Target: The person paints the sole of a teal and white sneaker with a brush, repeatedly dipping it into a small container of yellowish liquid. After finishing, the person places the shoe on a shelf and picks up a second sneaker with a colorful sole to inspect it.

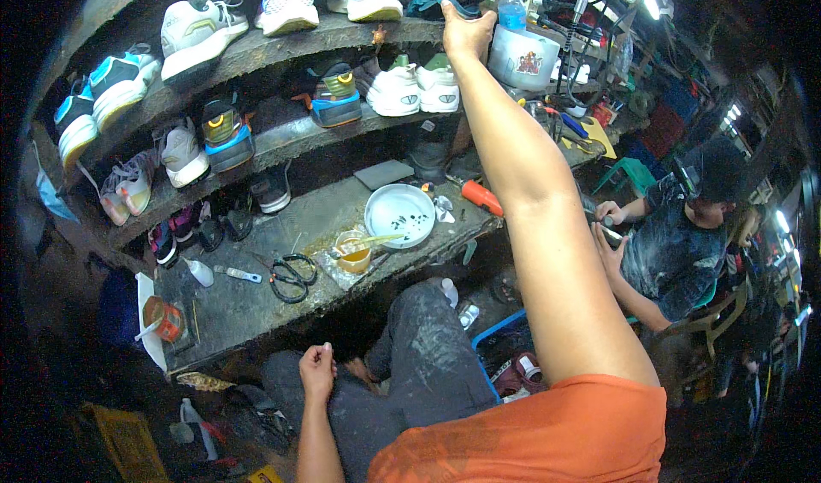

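Observation:
My right hand (466,31) is stretched far up to the top shelf (282,42), its fingers closed on the edge of a dark teal shoe (432,2) with a pale sole. A white bucket (523,57) and a clear bottle (511,8) stand just right of that hand. My left hand (316,370) rests low on my grey-trousered knee (428,355), fingers curled in with nothing in them. An orange sleeve covers my right shoulder.
Three curved shelves hold several sneakers (201,29). On the lowest ledge lie a white bowl (399,215), a cup of yellow glue with a brush (352,252), black scissors (291,278), an orange-handled tool (481,197) and an orange tape roll (164,319). A seated person (676,235) at right holds a phone.

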